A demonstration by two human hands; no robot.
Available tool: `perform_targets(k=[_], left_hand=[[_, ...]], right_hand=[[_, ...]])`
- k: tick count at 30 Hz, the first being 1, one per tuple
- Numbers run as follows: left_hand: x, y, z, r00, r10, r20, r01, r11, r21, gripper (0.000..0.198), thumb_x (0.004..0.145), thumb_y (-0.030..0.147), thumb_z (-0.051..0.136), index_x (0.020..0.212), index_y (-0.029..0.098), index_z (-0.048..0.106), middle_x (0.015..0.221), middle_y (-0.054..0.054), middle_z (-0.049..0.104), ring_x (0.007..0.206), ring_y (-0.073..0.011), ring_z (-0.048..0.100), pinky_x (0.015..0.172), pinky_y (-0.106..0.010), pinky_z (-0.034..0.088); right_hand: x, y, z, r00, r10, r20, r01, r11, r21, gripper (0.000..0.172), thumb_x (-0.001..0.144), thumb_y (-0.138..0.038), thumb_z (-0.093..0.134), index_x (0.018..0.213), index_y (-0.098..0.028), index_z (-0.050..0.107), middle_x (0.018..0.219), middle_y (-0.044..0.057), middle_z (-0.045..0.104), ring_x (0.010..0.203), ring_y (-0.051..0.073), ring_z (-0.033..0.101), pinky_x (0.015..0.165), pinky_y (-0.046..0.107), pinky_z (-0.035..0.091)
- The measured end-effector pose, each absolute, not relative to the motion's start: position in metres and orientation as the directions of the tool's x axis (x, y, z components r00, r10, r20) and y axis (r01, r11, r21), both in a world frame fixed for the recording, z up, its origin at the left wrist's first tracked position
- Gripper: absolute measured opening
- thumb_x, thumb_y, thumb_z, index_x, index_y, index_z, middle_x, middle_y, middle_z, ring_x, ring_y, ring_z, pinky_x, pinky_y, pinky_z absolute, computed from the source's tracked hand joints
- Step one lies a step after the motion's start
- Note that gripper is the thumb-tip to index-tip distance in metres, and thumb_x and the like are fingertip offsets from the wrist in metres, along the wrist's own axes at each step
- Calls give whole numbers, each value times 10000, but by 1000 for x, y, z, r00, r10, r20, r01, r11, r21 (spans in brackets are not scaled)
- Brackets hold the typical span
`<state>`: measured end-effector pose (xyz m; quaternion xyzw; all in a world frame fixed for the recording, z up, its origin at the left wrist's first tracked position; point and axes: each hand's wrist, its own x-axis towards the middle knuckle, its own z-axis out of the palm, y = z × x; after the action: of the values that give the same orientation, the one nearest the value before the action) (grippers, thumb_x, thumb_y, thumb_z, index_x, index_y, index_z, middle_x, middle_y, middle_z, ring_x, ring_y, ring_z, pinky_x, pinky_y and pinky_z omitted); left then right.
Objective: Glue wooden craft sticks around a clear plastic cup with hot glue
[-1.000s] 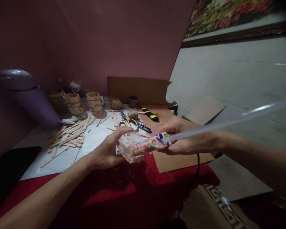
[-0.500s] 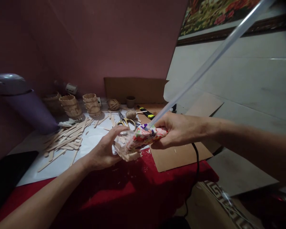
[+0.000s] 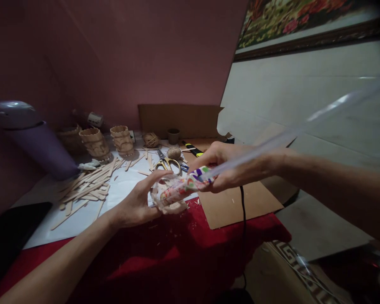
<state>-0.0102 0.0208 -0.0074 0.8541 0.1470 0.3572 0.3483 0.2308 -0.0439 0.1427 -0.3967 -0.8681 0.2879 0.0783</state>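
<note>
My right hand [image 3: 218,162] is wrapped round a flower-patterned hot glue gun [image 3: 190,182]. From its rear end a long translucent glue stick [image 3: 291,134] juts toward the upper right, and a black cord [image 3: 243,219] hangs below the hand. My left hand [image 3: 139,198] grips a clear plastic cup [image 3: 156,188] with pale wooden pieces on its lower side. The front of the gun points into or across the cup; its nozzle is hard to make out. Just beyond the cup lie gold-handled scissors [image 3: 167,162].
Craft sticks [image 3: 85,185] lie piled on white paper [image 3: 123,185] at left. Behind are two stick-covered cups [image 3: 122,140], twine balls [image 3: 174,153], a small dark pot [image 3: 173,135] and a purple bottle [image 3: 38,139]. Cardboard [image 3: 234,207] lies on the red cloth [image 3: 164,257].
My right hand has tilted the glue gun, so the glue stick's rear end has swung down to the right. The front has shifted slightly left over the cup. My left hand stays nearly still.
</note>
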Motion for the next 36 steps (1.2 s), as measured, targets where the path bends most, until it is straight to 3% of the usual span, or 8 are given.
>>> perform_targets(k=[4,9,14,25,36], left_hand=[[-11,16,4,733,480,483,41,-739,673,697,733,300,808,1345,252,480,1198,-87,620,914,-207,662,774,-305,557],[-12,15,6,759,426,492,50,-792,609,690,727,296,795,1335,255,473,1267,-104,588,1063,-252,631,903,-363,528],[-11,13,5,795,380,473,65,-828,557,640,771,274,743,1344,238,461,1277,-122,583,1126,-275,602,950,-400,506],[-8,13,9,789,236,567,-35,-904,425,755,725,270,791,1385,244,428,1269,-148,570,1191,-317,540,994,-490,479],[-6,10,12,818,232,527,12,-922,387,649,765,141,695,1362,209,448,1281,-157,560,1213,-296,518,1000,-484,476]], right_hand=[[238,-41,136,-756,654,1,585,677,-446,254,788,-217,661,1026,-163,733,722,-12,621,634,106,482,567,230,305],[239,-46,129,-795,603,66,591,794,-139,369,802,-92,570,1084,-251,745,795,4,682,665,110,504,610,257,282],[240,-51,129,-825,558,88,562,827,19,383,831,-91,533,1080,-288,747,763,-3,661,657,114,487,599,258,265],[238,-55,132,-829,560,-2,559,827,68,260,859,-140,530,912,-258,755,714,-5,647,625,113,467,588,278,244],[220,-47,139,-816,562,-134,559,827,66,280,830,-98,546,867,-279,755,674,-26,673,574,101,455,569,277,238]])
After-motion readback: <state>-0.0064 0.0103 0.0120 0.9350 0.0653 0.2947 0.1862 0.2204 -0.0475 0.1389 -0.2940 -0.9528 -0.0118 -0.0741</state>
